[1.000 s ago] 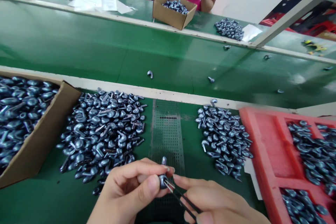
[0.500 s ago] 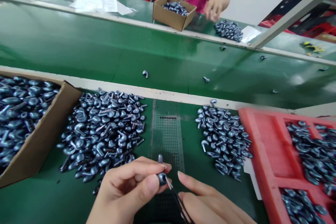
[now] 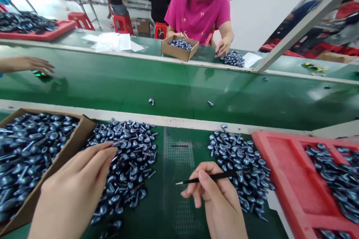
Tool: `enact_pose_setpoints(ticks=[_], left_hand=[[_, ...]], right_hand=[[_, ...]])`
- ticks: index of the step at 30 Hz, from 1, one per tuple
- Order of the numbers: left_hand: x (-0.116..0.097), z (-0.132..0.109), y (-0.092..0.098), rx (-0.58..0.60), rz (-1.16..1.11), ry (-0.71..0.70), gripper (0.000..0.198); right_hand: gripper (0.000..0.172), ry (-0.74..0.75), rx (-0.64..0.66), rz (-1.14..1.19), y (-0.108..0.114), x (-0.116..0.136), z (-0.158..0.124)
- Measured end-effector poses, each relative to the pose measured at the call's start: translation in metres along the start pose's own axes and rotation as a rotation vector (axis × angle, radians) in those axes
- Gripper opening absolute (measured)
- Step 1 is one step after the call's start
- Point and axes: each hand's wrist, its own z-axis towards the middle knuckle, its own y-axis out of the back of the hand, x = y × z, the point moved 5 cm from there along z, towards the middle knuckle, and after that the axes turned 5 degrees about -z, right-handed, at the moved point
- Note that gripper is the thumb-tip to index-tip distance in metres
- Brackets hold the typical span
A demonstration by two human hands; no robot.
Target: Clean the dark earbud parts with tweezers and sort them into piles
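Observation:
My left hand (image 3: 74, 185) reaches over the left pile of dark blue-grey earbud shells (image 3: 134, 157), its fingers drawn together and fingertips at the shells. Whether a shell is between them is hidden. In my right hand (image 3: 217, 198) lies a pair of black tweezers (image 3: 221, 175), held between thumb and fingers with the pale tip pointing left. Below that tip runs a perforated strip (image 3: 181, 164) on the green bench. A smaller pile of the same shells (image 3: 238, 160) sits just behind and to the right of my right hand.
A cardboard box (image 3: 84, 127) full of shells stands at left, a red compartment tray (image 3: 291, 171) at right. Two loose shells lie on the green belt (image 3: 117, 86). Across it, a person in pink works beside another box (image 3: 179, 54); another person's hand (image 3: 30, 64) reaches in at left.
My left hand has moved from the middle to the left pile; the shell it held is no longer seen there. The tweezers have swung to point left. My view has tilted up.

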Motion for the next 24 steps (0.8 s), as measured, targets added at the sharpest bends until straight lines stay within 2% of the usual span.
enact_pose_setpoints(ticks=[1, 3, 4, 6, 8, 11, 14, 16, 18, 20, 24], left_hand=[[-0.003, 0.014, -0.001, 0.014, 0.182, -0.087, 0.02], [-0.011, 0.043, -0.016, 0.152, 0.415, -0.243, 0.024], [-0.017, 0.058, -0.027, 0.21, 0.5, -0.325, 0.029], [-0.028, 0.091, -0.055, 0.289, 0.533, -0.484, 0.037], [-0.03, 0.125, -0.086, 0.352, 0.511, -0.53, 0.037], [-0.019, 0.168, -0.126, 0.478, 0.491, -0.527, 0.024], [-0.007, 0.19, -0.14, 0.528, 0.482, -0.492, 0.021], [-0.009, 0.189, -0.135, 0.518, 0.451, -0.476, 0.018], [-0.02, 0.173, -0.123, 0.492, 0.384, -0.458, 0.012], [-0.035, 0.141, -0.108, 0.478, 0.288, -0.435, 0.006], [-0.053, 0.05, -0.092, 0.56, 0.095, -0.353, 0.011]], right_hand=[[0.019, 0.004, -0.005, 0.009, 0.003, -0.001, 0.001], [0.017, 0.012, -0.01, 0.03, 0.007, -0.003, 0.005], [0.017, 0.022, -0.006, 0.044, 0.007, -0.004, 0.006], [0.015, 0.058, 0.011, 0.069, 0.005, -0.005, 0.012], [0.015, 0.085, 0.019, 0.077, 0.002, -0.007, 0.018], [0.017, 0.092, 0.004, 0.056, 0.002, -0.011, 0.03], [0.02, 0.105, -0.015, 0.018, 0.007, -0.014, 0.044], [0.021, 0.122, -0.026, -0.015, 0.009, -0.015, 0.053], [0.024, 0.143, -0.021, -0.055, 0.008, -0.016, 0.063], [0.026, 0.159, -0.003, -0.099, 0.004, -0.019, 0.073], [0.024, 0.177, 0.004, -0.159, 0.001, -0.025, 0.088]])
